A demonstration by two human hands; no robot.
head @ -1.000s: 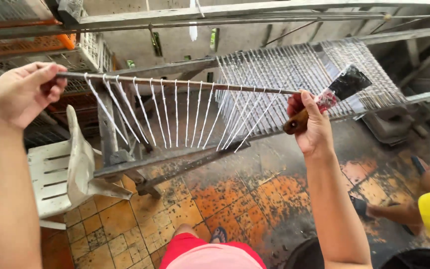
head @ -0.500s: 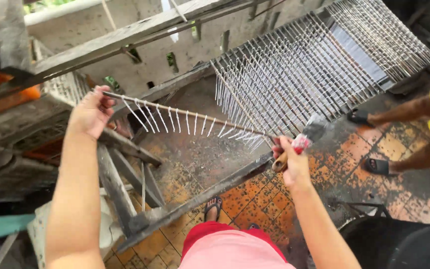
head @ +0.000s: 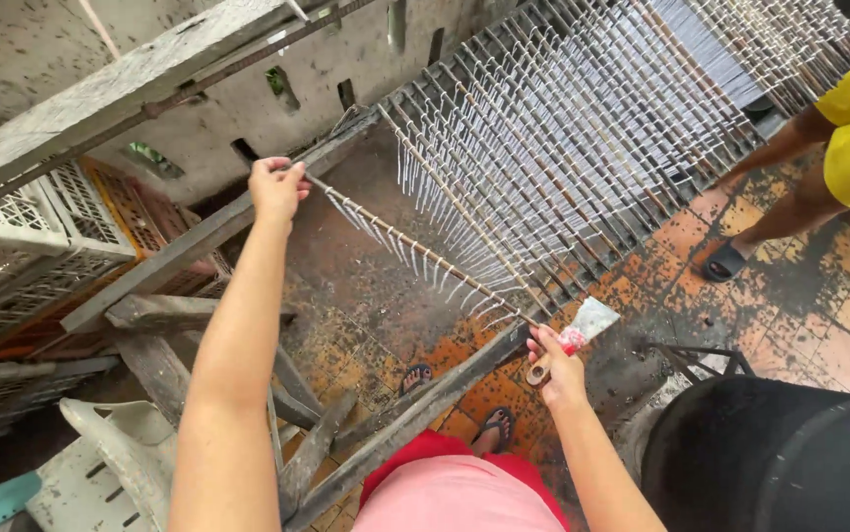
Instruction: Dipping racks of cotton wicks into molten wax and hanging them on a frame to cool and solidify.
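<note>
Stained orange tiles (head: pixel 839 296) lie under a wooden frame (head: pixel 149 261) mid-frame. The left hand (head: pixel 277 187) pinches one end of a rod (head: pixel 415 246) hung with white strands; the right hand (head: pixel 555 366) grips its other end together with a brush (head: pixel 583 325). More rods (head: pixel 592 128) crowd the upper right; crates (head: pixel 41 236) sit left, a black drum (head: pixel 780 453) lower right, another person's leg (head: pixel 789 212) at right.

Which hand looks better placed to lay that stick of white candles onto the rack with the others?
Probably the right hand: it holds its end of the candle stick, along with a scraper, right by the rack edge. The left hand grips the far end, out over the wooden beam.
</note>
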